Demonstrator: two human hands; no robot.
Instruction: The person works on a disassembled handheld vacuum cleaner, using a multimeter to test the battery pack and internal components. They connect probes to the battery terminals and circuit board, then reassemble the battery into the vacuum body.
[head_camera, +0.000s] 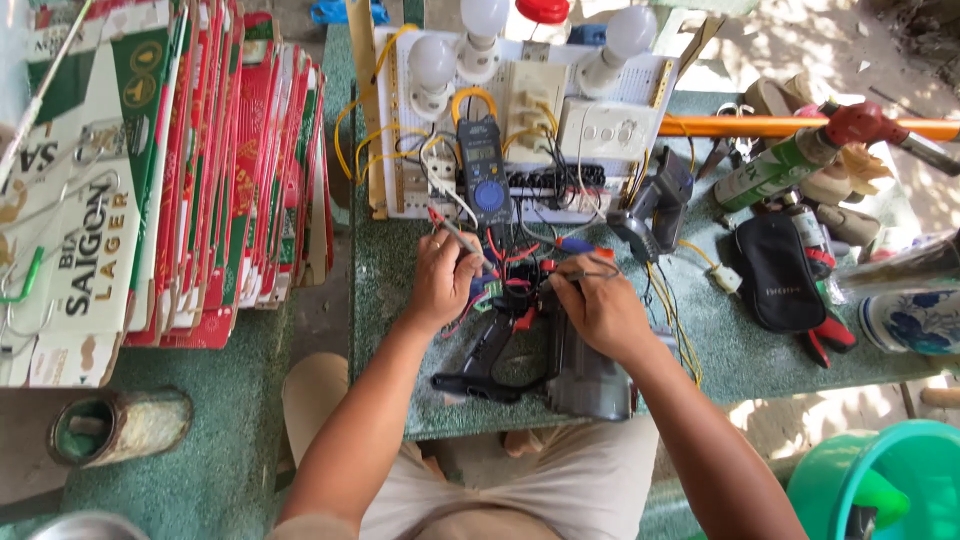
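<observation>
A dark grey, opened power-tool body (585, 370) with loose red and black wires (510, 285) is laid on the green stone-topped table (740, 350), while two thin metal-tipped probes (462, 238) are held against its wiring.

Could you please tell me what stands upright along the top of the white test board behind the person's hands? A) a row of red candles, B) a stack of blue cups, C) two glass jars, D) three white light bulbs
D: three white light bulbs sit in sockets at the top edge of the white test board, above the clamp meter, with the left hand and right hand working below it.
</observation>
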